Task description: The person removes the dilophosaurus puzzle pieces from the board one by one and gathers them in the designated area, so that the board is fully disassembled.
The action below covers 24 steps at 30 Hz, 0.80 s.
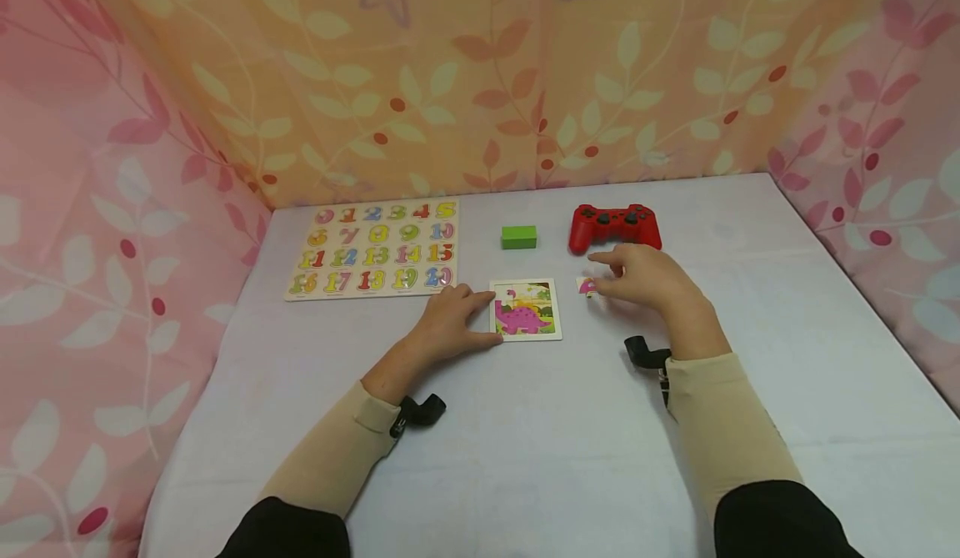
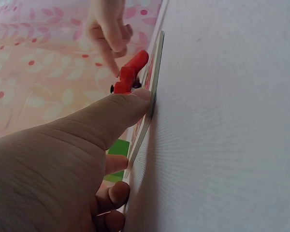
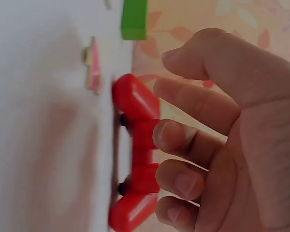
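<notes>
With thumb and forefinger spread over its left corners, my left hand (image 1: 447, 323) holds a small square jigsaw puzzle (image 1: 528, 318) showing a pink dinosaur. In the left wrist view the thumb (image 2: 133, 104) lies on the puzzle's edge (image 2: 157, 72). A loose puzzle piece (image 1: 582, 286), partly pink, lies on the table to the right of the puzzle. My right hand (image 1: 651, 281) hovers over that side; in the right wrist view its fingers (image 3: 193, 99) are loosely bent and apart from the puzzle piece (image 3: 95, 70), with nothing between them.
A red game controller (image 1: 600, 226) lies just beyond my right hand. Behind the puzzle sits a green block (image 1: 519, 238). A number board (image 1: 375, 245) lies at the back left. Patterned cloth (image 1: 480, 74) hangs along the back and sides of the white table (image 1: 540, 441).
</notes>
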Motion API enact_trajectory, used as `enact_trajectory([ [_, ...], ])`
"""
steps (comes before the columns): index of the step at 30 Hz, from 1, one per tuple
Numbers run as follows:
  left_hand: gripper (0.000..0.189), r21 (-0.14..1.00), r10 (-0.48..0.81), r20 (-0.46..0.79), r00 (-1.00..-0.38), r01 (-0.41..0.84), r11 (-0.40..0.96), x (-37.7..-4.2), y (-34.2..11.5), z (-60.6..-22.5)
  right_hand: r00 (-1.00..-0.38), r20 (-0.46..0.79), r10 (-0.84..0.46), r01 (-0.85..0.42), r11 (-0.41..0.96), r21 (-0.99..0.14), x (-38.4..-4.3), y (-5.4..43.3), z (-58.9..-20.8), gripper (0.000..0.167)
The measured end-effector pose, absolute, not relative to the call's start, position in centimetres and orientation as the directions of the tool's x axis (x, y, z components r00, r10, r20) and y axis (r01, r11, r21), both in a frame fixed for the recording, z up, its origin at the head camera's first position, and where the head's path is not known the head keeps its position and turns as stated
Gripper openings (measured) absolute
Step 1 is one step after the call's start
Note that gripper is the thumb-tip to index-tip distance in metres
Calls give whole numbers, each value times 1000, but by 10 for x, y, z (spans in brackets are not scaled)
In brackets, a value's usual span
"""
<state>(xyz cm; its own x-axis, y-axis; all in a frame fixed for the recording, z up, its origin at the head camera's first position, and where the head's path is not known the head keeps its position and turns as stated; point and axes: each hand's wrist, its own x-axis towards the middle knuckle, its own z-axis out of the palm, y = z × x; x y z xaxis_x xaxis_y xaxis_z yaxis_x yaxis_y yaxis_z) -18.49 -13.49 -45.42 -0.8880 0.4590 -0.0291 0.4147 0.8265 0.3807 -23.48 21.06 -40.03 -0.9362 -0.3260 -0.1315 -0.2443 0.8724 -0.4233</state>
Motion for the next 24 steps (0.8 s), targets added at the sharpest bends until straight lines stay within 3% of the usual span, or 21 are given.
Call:
enact_trajectory([
  [12, 82, 385, 455, -30, -890, 410, 827, -184, -135, -454, -899, 137, -416, -431, 785, -444, -219, 205, -363, 45],
  [24, 71, 402, 464, -9, -886, 422, 812, -185, -136, -455, -841, 306, -446, -540, 713, -447, -197, 182, -339, 41],
])
